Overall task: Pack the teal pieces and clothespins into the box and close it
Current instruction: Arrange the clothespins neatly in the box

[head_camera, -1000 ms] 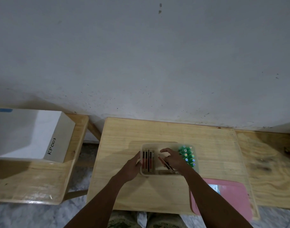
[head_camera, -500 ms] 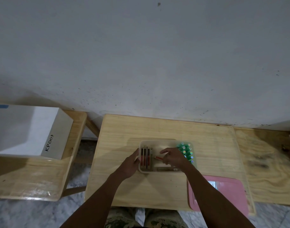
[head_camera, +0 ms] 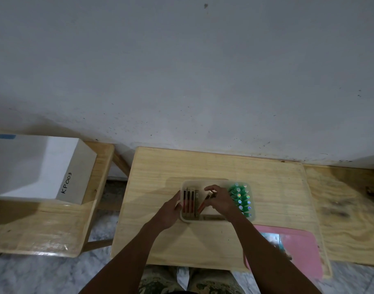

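A shallow translucent box sits in the middle of the wooden table. Several teal pieces stand packed along its right side. A row of clothespins lies at its left end. My left hand grips the box's left wall. My right hand is over the box's middle, with thumb and fingers pinched on one red-brown clothespin held at a slant, lower end down beside the row.
A pink lid lies at the table's front right corner. A white carton marked KP003 stands on the wooden bench to the left. Another wooden surface adjoins on the right. A grey wall rises behind.
My right hand has tilted the clothespin from lying flat to a steep slant and brought it closer to the row at the left. The left hand stays on the box wall.
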